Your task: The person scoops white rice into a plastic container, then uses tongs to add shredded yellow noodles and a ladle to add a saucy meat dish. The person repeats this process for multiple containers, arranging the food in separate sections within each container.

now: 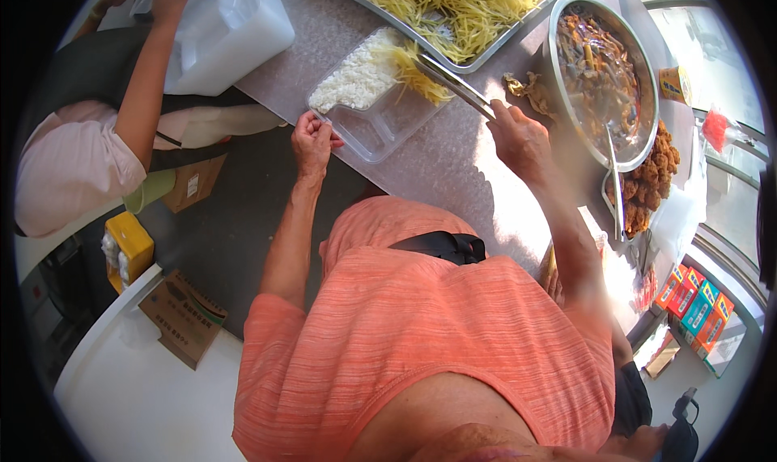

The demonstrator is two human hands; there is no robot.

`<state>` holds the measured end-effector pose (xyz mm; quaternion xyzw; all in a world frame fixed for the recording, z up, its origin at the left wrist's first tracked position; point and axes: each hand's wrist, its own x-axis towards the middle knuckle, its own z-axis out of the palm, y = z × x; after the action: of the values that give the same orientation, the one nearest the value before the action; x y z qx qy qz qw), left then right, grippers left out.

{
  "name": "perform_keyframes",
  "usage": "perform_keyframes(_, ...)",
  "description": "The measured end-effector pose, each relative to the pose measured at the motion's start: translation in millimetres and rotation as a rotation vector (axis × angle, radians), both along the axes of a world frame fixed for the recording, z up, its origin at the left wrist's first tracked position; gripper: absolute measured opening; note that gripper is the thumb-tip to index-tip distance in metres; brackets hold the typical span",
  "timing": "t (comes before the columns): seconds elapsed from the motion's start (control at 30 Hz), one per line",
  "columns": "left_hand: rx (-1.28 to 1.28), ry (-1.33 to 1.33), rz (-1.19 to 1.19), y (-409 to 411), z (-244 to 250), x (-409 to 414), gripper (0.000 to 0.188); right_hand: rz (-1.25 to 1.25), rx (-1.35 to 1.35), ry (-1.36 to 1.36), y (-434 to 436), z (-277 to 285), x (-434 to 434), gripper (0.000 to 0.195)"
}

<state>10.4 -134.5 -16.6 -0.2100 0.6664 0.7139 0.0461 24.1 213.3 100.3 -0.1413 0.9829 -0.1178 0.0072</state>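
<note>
My right hand [519, 137] grips metal tongs [464, 88], whose far ends touch a clump of yellow shredded potato [425, 82]. That clump lies in a clear plastic compartment tray [376, 140] beside a large portion of white rice [358, 76]. The tray's near compartments hold no food. At its left corner, my left hand [314, 143] has its fingers curled on the rim, partly hiding it. Just beyond the tray stands a wide metal pan [470, 67] heaped with more shredded potato [449, 6].
A steel basin [553, 67] of saucy stew with a spoon [614, 182] stands right, near fried pieces [652, 176]. A co-worker's arm [142, 91] reaches over stacked translucent containers [237, 43] at left. Another person [634, 401] is at lower right. The table edge [358, 170] runs before me.
</note>
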Motion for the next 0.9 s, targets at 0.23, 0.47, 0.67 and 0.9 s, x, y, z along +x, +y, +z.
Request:
perform_keyframes(0.23, -0.002, -0.007, -0.005, -0.9, 0.7, 1.2, 0.024, -0.009, -0.004, 0.027, -3.7, 4.3, -2.0, 0.029)
perform_keyframes(0.47, -0.009, 0.013, -0.006, -0.3, -1.6, -0.8, 0.024, 0.032, -0.005, 0.047, -24.9, -10.0, -21.9, 0.029)
perform_keyframes(0.67, -0.010, 0.004, 0.005, 0.0, 3.9, 3.3, 0.022, -0.043, -0.083, 0.092, -17.3, -2.6, -39.8, 0.036)
perform_keyframes(0.9, 0.012, -0.003, 0.013, 1.8, 3.5, 0.0, 0.024, -0.139, 0.057, 0.018, -15.0, -28.8, -92.1, 0.037)
